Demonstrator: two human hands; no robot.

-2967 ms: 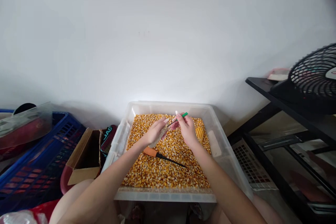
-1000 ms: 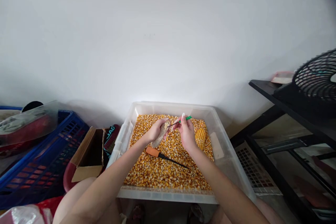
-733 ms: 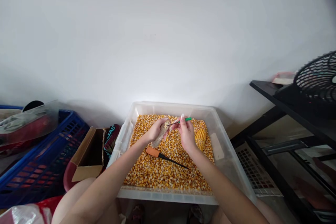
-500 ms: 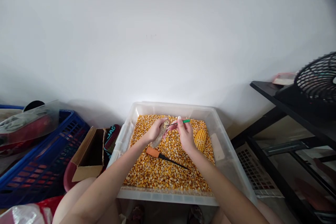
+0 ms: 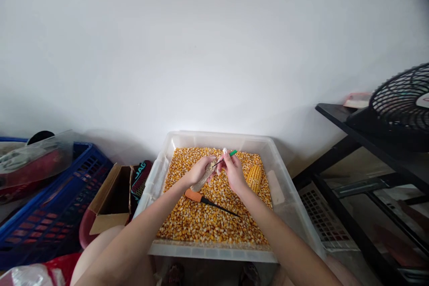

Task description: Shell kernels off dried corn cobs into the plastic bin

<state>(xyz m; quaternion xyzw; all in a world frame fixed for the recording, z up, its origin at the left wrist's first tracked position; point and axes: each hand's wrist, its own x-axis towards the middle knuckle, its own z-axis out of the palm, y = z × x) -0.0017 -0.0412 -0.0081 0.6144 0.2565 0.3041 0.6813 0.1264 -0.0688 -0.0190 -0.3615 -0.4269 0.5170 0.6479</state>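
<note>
My left hand [image 5: 201, 170] is closed around a pale corn cob [image 5: 200, 184] that looks mostly stripped of kernels. Between the fingers of my right hand [image 5: 233, 171] is a thin pick with a green handle [image 5: 233, 153]; its dark tip meets the upper part of the cob. Both hands are over loose yellow and white corn kernels [image 5: 201, 223] filling a translucent plastic bin [image 5: 214, 250]. On the kernels, below my left hand, lies a screwdriver-like tool with an orange handle [image 5: 193, 195] and a dark tapering shaft. A full ear of corn [image 5: 254, 178] rests right of my right hand.
To the left stand a blue plastic crate [image 5: 56, 214] with things in it, an open cardboard box [image 5: 110, 196] and a dark mesh item [image 5: 141, 178]. On the right, a black fan [image 5: 402, 103] sits on a black stand [image 5: 355, 120]. A white wall [image 5: 214, 53] rises behind the bin.
The green-handled pick has tilted more steeply, its handle end higher, and my right hand has shifted slightly left. My left hand still holds the cob. The whole view has shifted a little.
</note>
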